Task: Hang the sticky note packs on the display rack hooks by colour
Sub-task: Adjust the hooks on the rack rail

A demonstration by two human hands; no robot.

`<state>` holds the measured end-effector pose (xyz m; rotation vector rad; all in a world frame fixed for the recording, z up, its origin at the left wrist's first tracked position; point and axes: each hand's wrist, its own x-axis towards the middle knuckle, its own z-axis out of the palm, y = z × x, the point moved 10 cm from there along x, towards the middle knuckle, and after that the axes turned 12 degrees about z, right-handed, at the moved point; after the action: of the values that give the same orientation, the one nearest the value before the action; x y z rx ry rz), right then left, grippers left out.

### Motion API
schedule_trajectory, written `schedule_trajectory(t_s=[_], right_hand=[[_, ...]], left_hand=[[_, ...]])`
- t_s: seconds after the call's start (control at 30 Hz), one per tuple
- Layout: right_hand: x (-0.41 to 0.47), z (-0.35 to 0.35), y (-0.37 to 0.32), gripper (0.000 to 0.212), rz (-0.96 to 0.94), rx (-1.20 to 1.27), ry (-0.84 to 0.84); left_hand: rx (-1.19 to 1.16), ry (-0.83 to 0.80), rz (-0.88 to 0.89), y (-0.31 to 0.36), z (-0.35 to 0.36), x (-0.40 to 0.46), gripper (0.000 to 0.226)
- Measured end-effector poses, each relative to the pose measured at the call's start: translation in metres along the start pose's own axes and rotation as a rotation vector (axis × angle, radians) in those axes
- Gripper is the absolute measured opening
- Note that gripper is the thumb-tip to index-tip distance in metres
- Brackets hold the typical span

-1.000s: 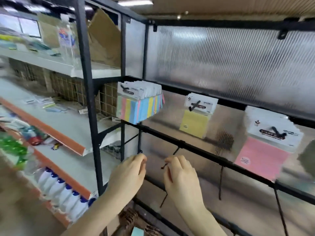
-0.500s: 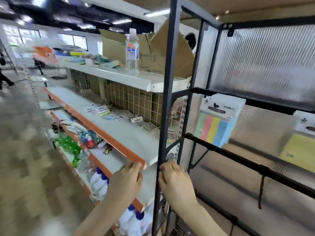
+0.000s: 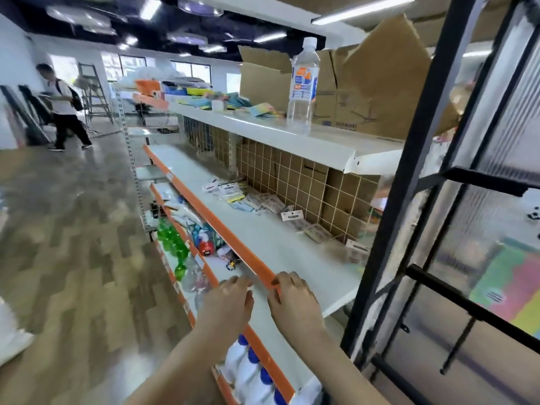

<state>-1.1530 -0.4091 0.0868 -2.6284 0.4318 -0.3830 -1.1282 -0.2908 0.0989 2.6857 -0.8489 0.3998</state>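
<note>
Head view: blurred multicolour pack (image 3: 510, 286) behind rack (image 3: 388, 217)

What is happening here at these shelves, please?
A person stands between a black display rack and a white shop shelf. Both hands are empty: the left hand and the right hand reach toward the shelf's orange edge, not the rack. Loose sticky note packs lie on that shelf. One multicolour pack shows through the rack's panel. No pack is being hung at this moment.

A shop, long retail shelves (image 3: 292, 252) with orange price strips, stocked goods, cardboard boxes (image 3: 365, 89)
</note>
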Motion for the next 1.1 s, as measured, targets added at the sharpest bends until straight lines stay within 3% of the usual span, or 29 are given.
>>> schedule_trajectory(t_s=[0.67, 1.1], right_hand=[[0.171, 0.123, -0.079, 0.023, 0.047, 0.101, -0.137], [0.277, 0.191, -0.186, 0.022, 0.129, 0.060, -0.051]], left_hand=[[-0.094, -0.044, -0.187, -0.194, 0.053, 0.099, 0.027], [-0.121, -0.051, -0.041, -0.350, 0.035, 0.181, 0.024]])
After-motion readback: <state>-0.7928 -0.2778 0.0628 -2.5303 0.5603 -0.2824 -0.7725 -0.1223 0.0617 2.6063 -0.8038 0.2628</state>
